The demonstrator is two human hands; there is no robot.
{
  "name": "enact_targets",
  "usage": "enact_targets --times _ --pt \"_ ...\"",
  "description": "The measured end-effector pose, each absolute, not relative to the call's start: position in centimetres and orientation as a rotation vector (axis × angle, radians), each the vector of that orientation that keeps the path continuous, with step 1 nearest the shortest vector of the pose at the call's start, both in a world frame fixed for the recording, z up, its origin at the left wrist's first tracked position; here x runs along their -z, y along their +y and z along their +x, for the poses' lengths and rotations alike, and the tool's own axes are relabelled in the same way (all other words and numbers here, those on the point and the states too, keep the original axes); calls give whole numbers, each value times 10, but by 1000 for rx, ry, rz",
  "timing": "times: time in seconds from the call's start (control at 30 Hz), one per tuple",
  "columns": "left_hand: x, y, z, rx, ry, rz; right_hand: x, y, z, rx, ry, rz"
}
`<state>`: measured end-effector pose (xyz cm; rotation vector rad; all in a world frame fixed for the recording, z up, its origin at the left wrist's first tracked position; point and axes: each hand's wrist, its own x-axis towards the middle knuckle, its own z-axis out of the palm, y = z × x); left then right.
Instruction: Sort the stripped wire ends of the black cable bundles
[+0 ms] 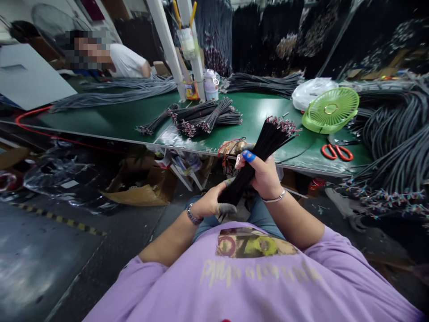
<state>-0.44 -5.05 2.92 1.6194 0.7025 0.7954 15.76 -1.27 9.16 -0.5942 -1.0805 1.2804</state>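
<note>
A thick bundle of black cables (250, 172) with reddish wire ends is held slantwise between my hands, in front of the bench edge. My left hand (214, 199), with grey covers on its fingertips, is closed around the lower end. Higher up, my right hand (263, 174) grips the same bundle, its thumb wrapped in blue. On the green bench (124, 114) beyond lie more bundles of short black cables (208, 117), with pinkish ends. The bottom of the held bundle is partly hidden by my left hand.
Red-handled scissors (337, 152) and a green fan (331, 109) lie right of the bundle, near a white plastic bag (311, 93). Long grey cables (398, 134) hang over the right side. A purple cup (211, 85) stands by the post. Another person (127, 60) sits behind the bench.
</note>
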Motion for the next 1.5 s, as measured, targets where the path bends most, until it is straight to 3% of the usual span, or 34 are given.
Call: enact_targets --times 0.13,0.47,0.6,0.8,1.0,1.23,1.4,1.5 --pt "-21 -48 9 -758 939 1567 -97 -10 155 -1294 -990 -576" --pt "-3 -63 13 -744 995 1361 -123 -6 177 -1362 -1074 -559" --pt "-9 -68 14 -797 1002 1331 -99 -15 155 -1348 -1091 -592" --pt "-10 -70 4 -905 1005 1300 -63 -35 132 -1648 -1230 -559" --pt "-3 -75 5 -869 1020 1336 -93 -24 149 -1394 -1140 -438" --pt "7 -74 8 -1020 860 1309 -40 -44 123 -1543 -1305 -555" --pt "4 -77 6 -882 917 1310 -78 -36 148 -1453 -1206 -443" --pt "3 -76 9 -920 872 1296 -74 -38 139 -1382 -1285 -509"
